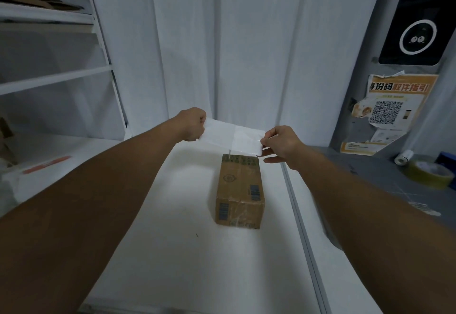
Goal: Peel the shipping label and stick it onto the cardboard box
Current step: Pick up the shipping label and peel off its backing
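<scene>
Head view. Both my arms are stretched out over the white table (187, 252). My left hand (193, 124) is closed in a fist on the left end of the label (232, 136). My right hand (281, 144) pinches the right end between thumb and forefinger, with the other fingers (272, 160) loose and spread below. The label is a white strip held level in the air between the two hands, above the far end of the box (239, 191) and not touching it. Whether the backing is off, I cannot tell.

The box stands on the table, long axis away from me, with barcodes on its top and near face. A tape roll (430, 174) lies on the grey counter well to the right.
</scene>
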